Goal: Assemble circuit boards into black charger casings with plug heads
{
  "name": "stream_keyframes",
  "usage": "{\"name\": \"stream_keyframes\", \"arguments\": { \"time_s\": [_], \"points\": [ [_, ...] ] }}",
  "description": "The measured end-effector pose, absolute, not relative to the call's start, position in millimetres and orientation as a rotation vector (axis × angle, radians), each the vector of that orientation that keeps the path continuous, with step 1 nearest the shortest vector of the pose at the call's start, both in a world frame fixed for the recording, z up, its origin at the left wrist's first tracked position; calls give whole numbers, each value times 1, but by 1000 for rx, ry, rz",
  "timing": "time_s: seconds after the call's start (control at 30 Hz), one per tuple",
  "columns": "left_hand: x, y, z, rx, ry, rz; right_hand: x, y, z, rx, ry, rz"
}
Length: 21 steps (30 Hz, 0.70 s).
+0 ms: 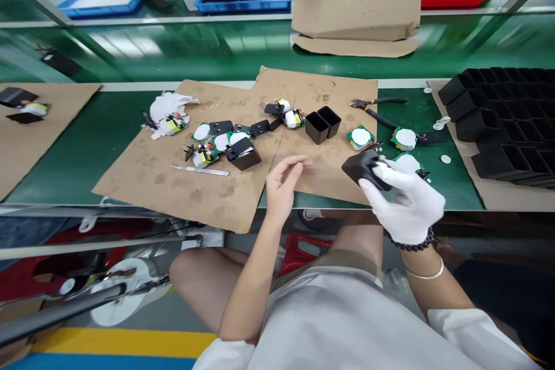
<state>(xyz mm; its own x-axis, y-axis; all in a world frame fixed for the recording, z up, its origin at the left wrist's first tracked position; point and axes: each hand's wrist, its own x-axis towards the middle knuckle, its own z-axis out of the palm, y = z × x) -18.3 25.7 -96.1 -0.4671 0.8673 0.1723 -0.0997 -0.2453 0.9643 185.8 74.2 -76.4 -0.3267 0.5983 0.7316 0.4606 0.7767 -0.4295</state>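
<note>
My right hand [405,199], in a white glove with bare wrist beads, grips a black plastic housing [358,167] tilted above the cardboard's right edge. Bare and loosely bent, my left hand [284,182] hovers over the cardboard mat [217,196]; its fingers are a little apart and nothing shows in them. Between the hands and further back stand two open black boxes [317,126]. Green circuit boards with white round pads, such as one board [361,137], lie near my right hand. Left of my left hand, another black housing [245,156] has a board and flat black piece at its opening.
Cutting pliers [377,107] lie behind the right-hand boards. Tweezers [199,170] and a crumpled white glove [167,110] rest on the left cardboard. Rows of black boxes [498,121] fill the right side. Across the ledge are a blue tray [243,7], a carton [355,6] and co-workers' hands.
</note>
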Motion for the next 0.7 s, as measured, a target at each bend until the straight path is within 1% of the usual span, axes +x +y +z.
{"name": "stream_keyframes", "arguments": {
  "time_s": [0.07, 0.13, 0.2, 0.23, 0.3, 0.43, 0.5, 0.6, 0.7],
  "points": [
    [-18, 23, -98, 958, 1376, 1910, 187, 73, -79, -837, -2037, 182],
    [-16, 22, -97, 983, 1429, 1945, 186, 76, -81, -914, -2173, 238],
    [-13, 21, -96, 1029, 1487, 1922, 184, 81, -81, -1045, -2193, 365],
    [-11, 20, -95, 1062, 1519, 1902, 183, 84, -78, -1094, -2129, 492],
    [-9, 18, -95, 1134, 1575, 1869, 180, 88, -70, -1104, -1861, 877],
    [-9, 15, -99, 1201, 1622, 1860, 177, 92, -46, -935, -1306, 1810],
    [-9, 13, -99, 1232, 1678, 1842, 175, 91, -35, -836, -1084, 2117],
    [-10, 7, -97, 1472, 1803, 1638, 173, 89, -24, -718, -709, 2327],
    [-14, -3, -93, 1973, 1872, 1182, 174, 89, -21, -633, -505, 2419]
  ]
}}
